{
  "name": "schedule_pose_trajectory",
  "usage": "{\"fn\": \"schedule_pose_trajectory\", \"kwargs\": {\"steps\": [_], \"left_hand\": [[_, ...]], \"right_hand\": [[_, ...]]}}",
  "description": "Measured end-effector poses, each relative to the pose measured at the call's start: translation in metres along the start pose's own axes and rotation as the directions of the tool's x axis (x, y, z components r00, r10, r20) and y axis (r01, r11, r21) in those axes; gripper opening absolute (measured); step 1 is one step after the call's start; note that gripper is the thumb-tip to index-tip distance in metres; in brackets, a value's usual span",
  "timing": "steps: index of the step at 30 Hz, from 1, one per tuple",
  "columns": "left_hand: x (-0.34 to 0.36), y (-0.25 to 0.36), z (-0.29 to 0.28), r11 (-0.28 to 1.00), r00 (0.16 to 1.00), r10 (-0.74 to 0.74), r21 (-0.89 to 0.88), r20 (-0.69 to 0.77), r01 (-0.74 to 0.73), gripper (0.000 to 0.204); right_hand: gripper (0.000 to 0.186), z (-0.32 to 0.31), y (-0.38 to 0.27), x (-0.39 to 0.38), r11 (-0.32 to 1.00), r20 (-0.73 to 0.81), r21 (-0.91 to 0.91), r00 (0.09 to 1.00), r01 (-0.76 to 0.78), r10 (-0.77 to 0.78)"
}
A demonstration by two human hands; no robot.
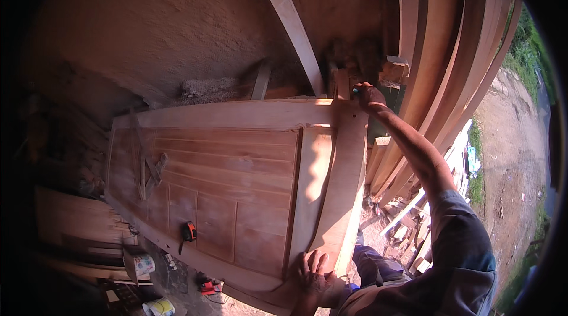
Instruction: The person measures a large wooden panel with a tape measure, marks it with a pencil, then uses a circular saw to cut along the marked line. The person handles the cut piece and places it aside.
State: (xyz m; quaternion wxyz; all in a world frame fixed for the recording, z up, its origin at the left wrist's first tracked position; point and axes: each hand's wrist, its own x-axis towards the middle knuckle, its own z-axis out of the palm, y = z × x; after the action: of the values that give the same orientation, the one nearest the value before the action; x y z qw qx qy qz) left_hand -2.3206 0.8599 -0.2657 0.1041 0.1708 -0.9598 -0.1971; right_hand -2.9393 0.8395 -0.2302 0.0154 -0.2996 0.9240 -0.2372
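A panelled wooden door [236,168] lies flat before me, dusty and pale. Across its right end rests a wide plank [343,186], partly in sunlight. My left hand [316,274] presses on the near end of this plank, fingers spread. At the plank's far end my right hand [371,97] is closed, arm stretched out. A small teal tip shows at its fingers; the rest of what it grips is hidden. An orange and black tape measure [189,231] sits on the door's near panels. Farther left on the door are thin crossed wood strips [146,171].
Tall boards [438,67] lean at the right. Wood offcuts [408,227] litter the ground beside me. Below the door's near edge are a red power tool [210,286] and a white bucket [142,266]. A slanting beam [290,20] stands against the earthen wall behind.
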Motion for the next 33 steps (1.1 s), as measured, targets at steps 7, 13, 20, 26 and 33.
{"fn": "schedule_pose_trajectory", "kwargs": {"steps": [7,13,20,26,33], "left_hand": [[0.005,-0.001,0.001,0.999,0.997,0.046,0.017,-0.068,-0.045,0.060],[0.010,0.002,-0.009,0.998,0.999,0.033,0.061,-0.019,-0.032,0.060],[0.005,0.007,-0.008,0.995,0.990,-0.073,0.069,0.120,0.065,0.080],[0.000,0.009,-0.005,0.978,0.930,-0.210,0.059,0.300,0.202,0.076],[0.024,0.016,-0.025,0.992,0.986,-0.068,-0.099,0.153,0.084,0.067]], "right_hand": [[0.053,0.044,0.019,0.095,0.904,-0.182,0.426,0.975,-0.040,0.128],[0.068,0.062,-0.004,0.102,0.762,0.372,0.510,0.901,-0.400,0.223],[0.056,0.080,-0.007,0.117,0.957,0.099,0.212,0.978,-0.200,0.183],[0.050,0.101,0.042,0.114,0.873,0.127,0.450,0.981,-0.190,0.148],[0.038,0.111,0.091,0.088,0.209,0.125,0.968,0.989,-0.140,0.082]]}}
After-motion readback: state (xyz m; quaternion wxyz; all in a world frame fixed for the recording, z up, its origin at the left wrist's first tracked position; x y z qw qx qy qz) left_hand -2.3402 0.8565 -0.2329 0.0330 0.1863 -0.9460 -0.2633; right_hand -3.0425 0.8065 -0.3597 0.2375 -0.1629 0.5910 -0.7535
